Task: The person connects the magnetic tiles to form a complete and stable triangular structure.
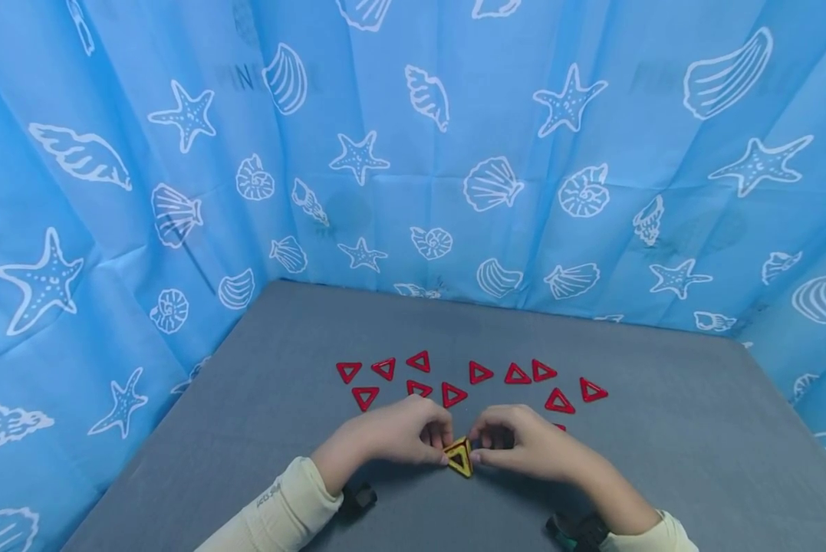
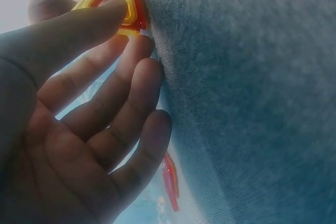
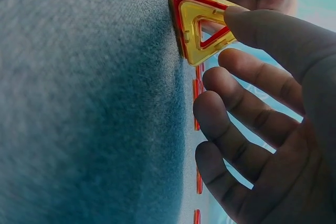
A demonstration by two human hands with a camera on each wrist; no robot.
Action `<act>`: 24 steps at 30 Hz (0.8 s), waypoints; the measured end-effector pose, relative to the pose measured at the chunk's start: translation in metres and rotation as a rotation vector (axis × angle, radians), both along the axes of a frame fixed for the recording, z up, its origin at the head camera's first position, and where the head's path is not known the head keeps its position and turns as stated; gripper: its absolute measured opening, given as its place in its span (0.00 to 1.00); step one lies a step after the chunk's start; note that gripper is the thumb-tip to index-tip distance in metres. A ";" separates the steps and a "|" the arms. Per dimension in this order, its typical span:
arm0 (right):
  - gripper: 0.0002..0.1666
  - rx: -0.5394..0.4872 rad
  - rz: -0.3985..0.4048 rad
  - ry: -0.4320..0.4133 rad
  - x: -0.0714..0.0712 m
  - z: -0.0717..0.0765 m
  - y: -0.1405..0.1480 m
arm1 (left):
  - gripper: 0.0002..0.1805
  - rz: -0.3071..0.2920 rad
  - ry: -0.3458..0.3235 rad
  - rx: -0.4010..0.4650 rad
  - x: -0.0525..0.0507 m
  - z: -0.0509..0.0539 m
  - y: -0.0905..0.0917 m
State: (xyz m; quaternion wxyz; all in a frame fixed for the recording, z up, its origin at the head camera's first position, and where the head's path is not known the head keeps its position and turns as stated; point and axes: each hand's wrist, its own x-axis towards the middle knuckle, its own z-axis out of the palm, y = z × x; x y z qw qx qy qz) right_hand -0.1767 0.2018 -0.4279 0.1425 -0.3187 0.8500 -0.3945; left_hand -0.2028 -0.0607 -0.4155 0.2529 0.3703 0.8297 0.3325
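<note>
The left hand (image 1: 407, 431) and the right hand (image 1: 531, 443) are meeting over the near part of the grey table (image 1: 212, 437), thumbs and fingertips pinching a yellow triangle (image 3: 190, 19) from either side, with a red piece (image 2: 137, 1) lying against it. The pair is sitting low, between the hands (whether its edge is touching the cloth-like surface, I cannot tell), while the outer fingers are spreading loosely beside it. Beyond, red triangles (image 1: 518, 381) are lying scattered before a blue curtain (image 1: 399, 207).
</note>
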 end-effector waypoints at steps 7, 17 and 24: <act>0.10 -0.013 0.010 -0.002 -0.001 -0.001 0.002 | 0.05 -0.020 0.015 0.007 -0.001 -0.003 0.000; 0.11 -0.045 -0.005 0.005 -0.004 -0.003 0.009 | 0.05 -0.029 0.008 0.009 -0.001 -0.004 -0.001; 0.13 -0.031 -0.057 0.012 -0.009 0.000 0.019 | 0.07 -0.021 0.003 0.011 -0.003 -0.002 -0.001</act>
